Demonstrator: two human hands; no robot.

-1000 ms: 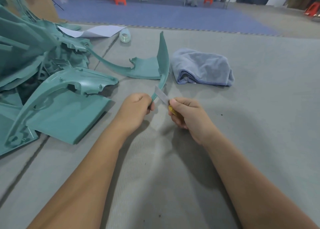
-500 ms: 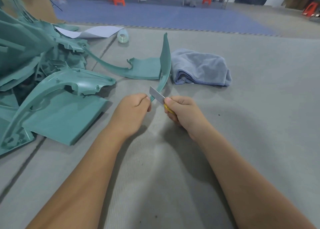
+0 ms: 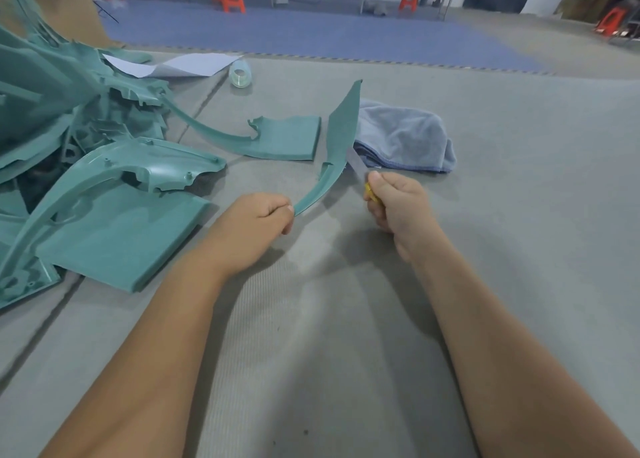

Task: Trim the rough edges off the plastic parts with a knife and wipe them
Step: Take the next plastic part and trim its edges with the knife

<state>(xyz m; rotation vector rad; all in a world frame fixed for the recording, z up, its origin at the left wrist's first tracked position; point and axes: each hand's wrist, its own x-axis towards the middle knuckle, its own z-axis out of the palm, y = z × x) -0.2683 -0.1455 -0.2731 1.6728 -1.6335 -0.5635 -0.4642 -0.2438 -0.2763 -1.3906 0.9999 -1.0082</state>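
My left hand (image 3: pixel 254 220) grips the narrow lower end of a curved teal plastic part (image 3: pixel 337 145), which rises up and away to a broad tip. My right hand (image 3: pixel 398 203) holds a knife (image 3: pixel 360 168) with a yellow handle; its grey blade lies against the part's right edge about halfway up. A folded grey cloth (image 3: pixel 405 137) lies on the table just behind the part and the blade.
A heap of teal plastic parts (image 3: pixel 86 166) fills the left side, and one flat part (image 3: pixel 273 138) lies behind my left hand. A roll of clear tape (image 3: pixel 239 73) and a white sheet (image 3: pixel 180 65) sit farther back. Grey mat (image 3: pixel 329 353) covers the table.
My right hand has run the blade up along the part's right edge, away from my left hand. The two hands are now farther apart.
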